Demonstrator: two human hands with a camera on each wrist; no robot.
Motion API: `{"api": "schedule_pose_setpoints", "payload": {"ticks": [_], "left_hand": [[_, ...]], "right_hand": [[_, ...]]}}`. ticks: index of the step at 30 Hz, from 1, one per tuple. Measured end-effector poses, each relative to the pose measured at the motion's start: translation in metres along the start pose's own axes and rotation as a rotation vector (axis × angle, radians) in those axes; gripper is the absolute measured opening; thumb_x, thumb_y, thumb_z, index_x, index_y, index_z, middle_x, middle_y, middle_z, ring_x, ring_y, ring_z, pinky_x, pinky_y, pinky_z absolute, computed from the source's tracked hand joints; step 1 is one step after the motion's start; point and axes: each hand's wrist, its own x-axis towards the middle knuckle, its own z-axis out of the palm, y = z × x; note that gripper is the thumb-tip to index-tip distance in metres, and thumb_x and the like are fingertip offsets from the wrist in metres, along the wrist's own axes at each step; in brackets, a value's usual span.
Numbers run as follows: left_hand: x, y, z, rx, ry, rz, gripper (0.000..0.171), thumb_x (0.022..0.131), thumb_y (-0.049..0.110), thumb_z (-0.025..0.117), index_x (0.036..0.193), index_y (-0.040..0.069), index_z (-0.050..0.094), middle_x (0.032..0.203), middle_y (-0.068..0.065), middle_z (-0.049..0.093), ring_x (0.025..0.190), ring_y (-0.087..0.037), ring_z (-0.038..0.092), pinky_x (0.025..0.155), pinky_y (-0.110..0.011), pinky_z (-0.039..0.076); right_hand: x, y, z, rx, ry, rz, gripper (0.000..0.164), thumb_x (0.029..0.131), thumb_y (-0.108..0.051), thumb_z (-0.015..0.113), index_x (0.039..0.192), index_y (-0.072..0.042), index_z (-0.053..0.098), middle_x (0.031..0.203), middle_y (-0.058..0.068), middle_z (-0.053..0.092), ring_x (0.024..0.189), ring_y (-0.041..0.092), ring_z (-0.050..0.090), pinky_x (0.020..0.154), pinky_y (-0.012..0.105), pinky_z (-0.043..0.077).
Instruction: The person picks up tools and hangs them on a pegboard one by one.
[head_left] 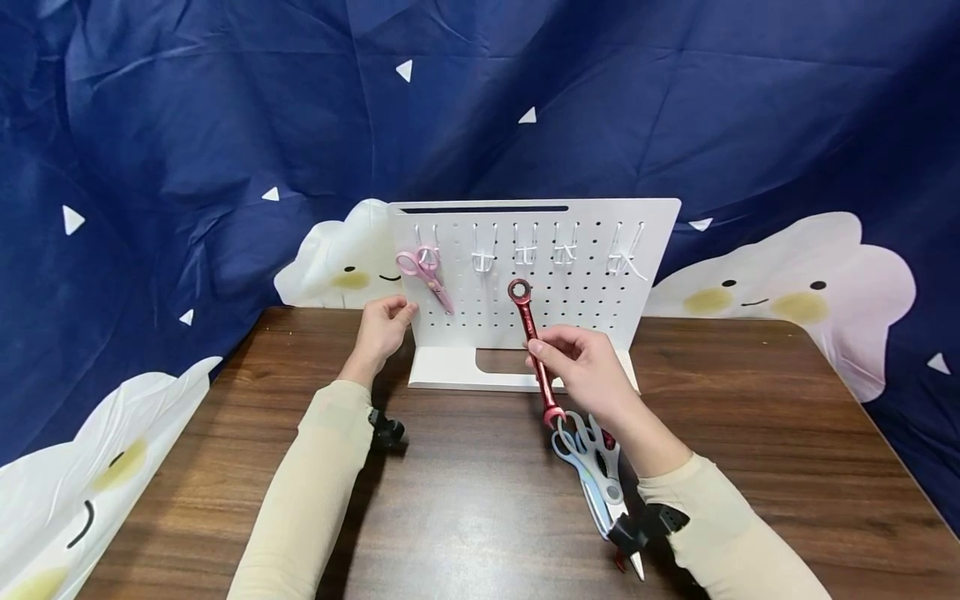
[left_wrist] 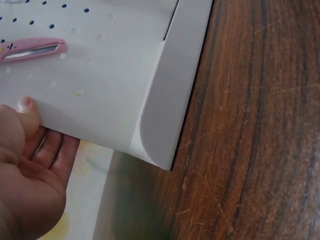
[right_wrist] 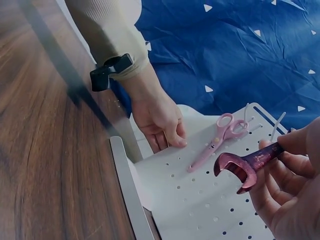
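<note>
My right hand (head_left: pixel 585 367) pinches a red combination wrench (head_left: pixel 534 350) by its shaft, ring end up, in front of a white pegboard (head_left: pixel 442 325). In the right wrist view the open end of the wrench (right_wrist: pixel 237 170) points away from the fingers. With thumb in front and fingers behind, my left hand (head_left: pixel 382 333) grips the pegboard's left edge, as the left wrist view shows of the hand (left_wrist: pixel 35 165). Pink scissors (head_left: pixel 427 271) hang from the leftmost hook, near that hand.
Several white hooks (head_left: pixel 525 252) line the board's upper part. On the wooden table (head_left: pixel 442 500) below the right hand lie grey-handled scissors (head_left: pixel 609 475) and light-blue-handled scissors (head_left: pixel 588 492), with a red piece partly hidden. A blue curtain (head_left: pixel 480 108) hangs behind.
</note>
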Motion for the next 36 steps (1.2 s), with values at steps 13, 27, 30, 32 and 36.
{"api": "schedule_pose_setpoints", "payload": {"ticks": [13, 27, 30, 32, 36], "left_hand": [[0.0, 0.0, 0.0, -0.004, -0.002, 0.001, 0.023, 0.107, 0.009, 0.067, 0.101, -0.011, 0.072, 0.066, 0.002, 0.057, 0.063, -0.003, 0.045, 0.06, -0.02, 0.038], [-0.001, 0.001, -0.001, -0.012, -0.006, 0.006, 0.023, 0.107, 0.01, 0.068, 0.1, -0.011, 0.072, 0.069, -0.004, 0.059, 0.062, -0.003, 0.045, 0.059, -0.02, 0.038], [-0.001, 0.001, 0.0, -0.012, -0.004, 0.008, 0.023, 0.107, 0.011, 0.068, 0.101, -0.01, 0.073, 0.07, -0.007, 0.06, 0.062, -0.003, 0.045, 0.06, -0.02, 0.038], [-0.001, 0.001, 0.0, -0.012, -0.002, 0.007, 0.023, 0.107, 0.011, 0.068, 0.103, -0.01, 0.074, 0.071, -0.01, 0.062, 0.063, -0.004, 0.046, 0.06, -0.021, 0.038], [-0.001, 0.001, 0.0, -0.007, 0.004, 0.004, 0.022, 0.107, 0.011, 0.068, 0.105, -0.01, 0.075, 0.076, -0.017, 0.065, 0.064, -0.004, 0.047, 0.062, -0.021, 0.039]], "right_hand": [[0.011, -0.01, 0.019, -0.007, -0.012, -0.045, 0.024, 0.106, -0.01, 0.068, 0.116, 0.01, 0.074, 0.086, 0.005, 0.078, 0.075, 0.005, 0.066, 0.073, 0.022, 0.056], [0.024, -0.013, 0.031, 0.005, -0.015, -0.046, 0.022, 0.106, -0.011, 0.069, 0.115, 0.008, 0.075, 0.087, 0.008, 0.077, 0.07, 0.006, 0.067, 0.069, 0.025, 0.059], [0.027, -0.011, 0.033, 0.007, -0.019, -0.031, 0.022, 0.106, -0.012, 0.069, 0.114, 0.008, 0.075, 0.085, 0.003, 0.076, 0.068, 0.007, 0.066, 0.065, 0.026, 0.057], [0.028, -0.009, 0.033, 0.017, -0.022, -0.016, 0.023, 0.106, -0.012, 0.069, 0.115, 0.009, 0.074, 0.083, -0.003, 0.075, 0.068, 0.007, 0.066, 0.063, 0.025, 0.057], [0.032, -0.005, 0.033, 0.021, -0.025, 0.007, 0.025, 0.106, -0.011, 0.068, 0.117, 0.012, 0.072, 0.087, 0.009, 0.077, 0.069, 0.007, 0.066, 0.063, 0.024, 0.057]]}}
